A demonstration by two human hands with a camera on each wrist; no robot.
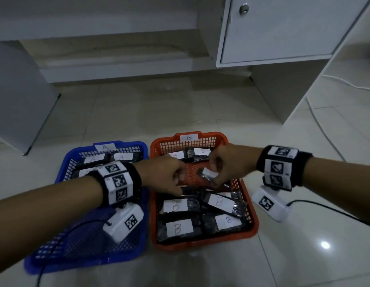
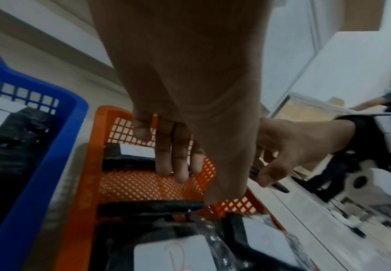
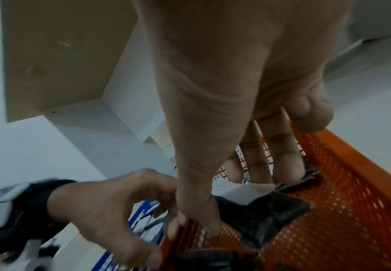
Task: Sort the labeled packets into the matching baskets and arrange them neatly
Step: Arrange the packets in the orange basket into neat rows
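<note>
Both forearms outstretched, left hand (image 1: 167,175) loosely curled, right hand (image 1: 225,166) with fingers curled downward.

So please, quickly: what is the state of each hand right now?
Left hand: fingers curled over the orange basket; whether it holds something cannot be told.
Right hand: grips a black packet with a white label.

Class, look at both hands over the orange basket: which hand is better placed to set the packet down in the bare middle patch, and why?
Right. The right hand already grips the black packet directly above the orange basket's bare middle. The left hand hovers beside it, apparently holding nothing.
</note>
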